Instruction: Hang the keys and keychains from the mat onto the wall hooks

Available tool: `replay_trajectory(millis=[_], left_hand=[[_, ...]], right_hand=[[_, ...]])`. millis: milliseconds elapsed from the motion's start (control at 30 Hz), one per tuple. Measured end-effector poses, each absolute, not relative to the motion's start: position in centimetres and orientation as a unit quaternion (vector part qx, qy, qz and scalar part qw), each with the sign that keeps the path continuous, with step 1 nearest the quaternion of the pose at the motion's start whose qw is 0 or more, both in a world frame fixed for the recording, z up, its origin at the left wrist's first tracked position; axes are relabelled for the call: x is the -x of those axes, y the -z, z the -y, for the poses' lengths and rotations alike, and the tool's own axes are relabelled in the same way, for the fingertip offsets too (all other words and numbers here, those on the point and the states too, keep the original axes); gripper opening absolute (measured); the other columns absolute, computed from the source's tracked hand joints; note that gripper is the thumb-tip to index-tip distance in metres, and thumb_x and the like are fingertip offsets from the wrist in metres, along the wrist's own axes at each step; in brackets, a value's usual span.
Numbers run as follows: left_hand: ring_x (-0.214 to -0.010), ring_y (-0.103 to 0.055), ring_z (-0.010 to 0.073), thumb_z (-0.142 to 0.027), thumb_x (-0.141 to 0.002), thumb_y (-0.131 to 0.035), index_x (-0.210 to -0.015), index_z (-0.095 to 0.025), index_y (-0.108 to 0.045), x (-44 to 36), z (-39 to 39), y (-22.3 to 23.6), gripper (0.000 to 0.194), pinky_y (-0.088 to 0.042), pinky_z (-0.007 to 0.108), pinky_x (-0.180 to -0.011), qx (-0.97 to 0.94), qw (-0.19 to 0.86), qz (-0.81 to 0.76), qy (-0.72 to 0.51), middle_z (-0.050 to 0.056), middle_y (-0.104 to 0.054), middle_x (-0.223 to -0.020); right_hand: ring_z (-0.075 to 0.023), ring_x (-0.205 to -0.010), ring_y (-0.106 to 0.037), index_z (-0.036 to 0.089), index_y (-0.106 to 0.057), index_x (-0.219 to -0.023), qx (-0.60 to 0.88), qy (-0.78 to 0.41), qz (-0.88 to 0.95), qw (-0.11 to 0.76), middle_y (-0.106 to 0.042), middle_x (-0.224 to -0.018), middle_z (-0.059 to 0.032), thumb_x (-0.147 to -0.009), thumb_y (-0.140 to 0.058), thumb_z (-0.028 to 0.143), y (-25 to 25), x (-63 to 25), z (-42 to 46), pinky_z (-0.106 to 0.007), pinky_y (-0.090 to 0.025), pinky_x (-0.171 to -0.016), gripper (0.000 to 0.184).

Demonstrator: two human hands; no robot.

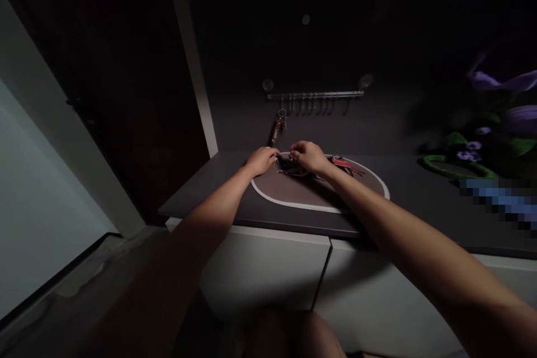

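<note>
On an oval mat (pixel 289 197) with a white rim lies a loose pile of small dark and metal things (pixel 289 168) that look like keys. My left hand (pixel 260 162) is at the mat's left edge, its fingertips closed together beside the pile; what they pinch is too small to name. Over the middle of the pile is my right hand (pixel 311 158), with its fingers curled in a pinch. Whatever it grips is hidden or too small to tell. Right of that hand lies a red item (pixel 343 163) with thin metal parts.
Behind the mat, a clear rail (pixel 314 95) with several hooks is fixed to the dark wall. A key ring (pixel 282 114) with a brown fob (pixel 276 131) hangs from its left part. Purple flowers with a green ring-shaped base (pixel 457 166) stand right on the dark counter (pixel 411 207).
</note>
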State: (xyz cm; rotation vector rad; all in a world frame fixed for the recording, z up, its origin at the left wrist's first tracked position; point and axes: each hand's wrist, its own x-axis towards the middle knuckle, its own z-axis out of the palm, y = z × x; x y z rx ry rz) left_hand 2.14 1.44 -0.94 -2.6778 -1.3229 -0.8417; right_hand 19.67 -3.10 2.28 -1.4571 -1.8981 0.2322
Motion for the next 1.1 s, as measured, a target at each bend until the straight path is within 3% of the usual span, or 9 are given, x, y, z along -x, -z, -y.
replay_trajectory(millis=[300, 533, 733, 1100], left_hand=[[-0.103, -0.051, 0.0211, -0.020, -0.083, -0.046, -0.109, -0.025, -0.059, -2.4, -1.9, 1.5, 0.030, -0.039, 0.032, -0.086, 0.883, 0.089, 0.427, 0.173, 0.006, -0.060, -0.108], [-0.096, -0.053, 0.0208, -0.019, -0.082, -0.048, -0.100, -0.024, -0.062, -3.1, -1.7, 1.0, 0.023, -0.039, 0.031, -0.079, 0.881, 0.140, 0.433, 0.130, 0.006, -0.060, -0.099], [-0.089, -0.052, 0.0200, -0.018, -0.081, -0.046, -0.082, -0.019, -0.061, -3.2, -1.7, 1.1, 0.016, -0.038, 0.029, -0.072, 0.872, 0.135, 0.450, 0.134, 0.006, -0.058, -0.090], [-0.089, -0.050, 0.0182, -0.017, -0.083, -0.041, -0.082, -0.019, -0.059, -2.6, -1.4, 0.5, 0.018, -0.037, 0.028, -0.077, 0.876, 0.108, 0.421, 0.210, 0.006, -0.058, -0.092]], right_hand=[[-0.0167, -0.086, -0.060, 0.015, -0.069, -0.089, 0.515, 0.015, 0.824, 0.236, -0.068, -0.093, -0.0085, -0.077, -0.051, 0.019, -0.4, -21.0, 2.4, -0.022, -0.039, -0.075, 0.022], [-0.0151, -0.077, -0.061, 0.014, -0.069, -0.090, 0.520, 0.002, 0.828, 0.210, -0.069, -0.087, -0.0079, -0.077, -0.049, 0.018, -0.5, -20.9, 2.3, -0.022, -0.039, -0.071, 0.024], [-0.0164, -0.083, -0.061, 0.015, -0.069, -0.092, 0.514, 0.020, 0.836, 0.191, -0.069, -0.092, -0.0081, -0.078, -0.049, 0.022, -0.6, -20.7, 2.3, -0.022, -0.039, -0.073, 0.025], [-0.0137, -0.076, -0.061, 0.017, -0.069, -0.092, 0.536, -0.014, 0.817, 0.212, -0.069, -0.080, -0.0049, -0.078, -0.050, 0.022, -0.7, -20.8, 2.8, -0.020, -0.039, -0.072, 0.025]])
